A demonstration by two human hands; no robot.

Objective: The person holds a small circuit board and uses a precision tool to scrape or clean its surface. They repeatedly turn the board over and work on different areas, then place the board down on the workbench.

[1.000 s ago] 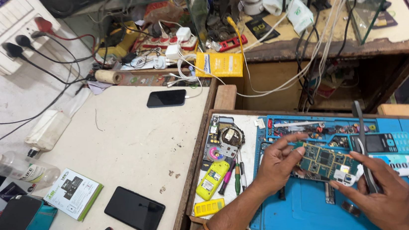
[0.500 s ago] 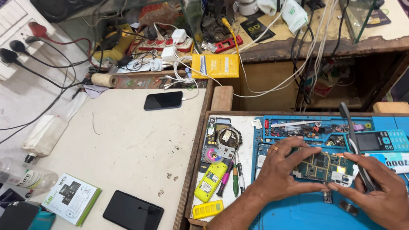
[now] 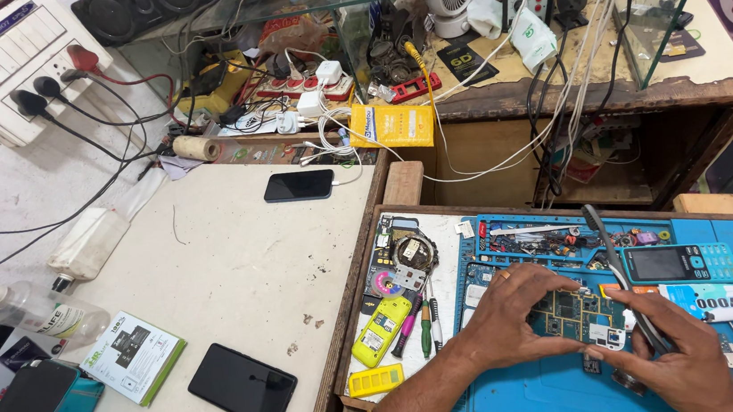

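I see my left hand (image 3: 509, 313) pinching the left side of a small circuit board (image 3: 574, 313), fingers curled round its edge, holding it just above the blue work mat (image 3: 537, 396) near the desk's front edge. My right hand (image 3: 681, 355) grips the board's right end with thumb and fingertips, and a dark brush (image 3: 616, 271) is clamped between its fingers, slanting up and away. A teal keypad phone (image 3: 681, 263) lies just beyond, a white tube (image 3: 727, 301) beside it. A yellow phone (image 3: 381, 330) rests at the mat's left edge.

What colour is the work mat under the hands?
Blue: the work mat shows plainly in the head view.
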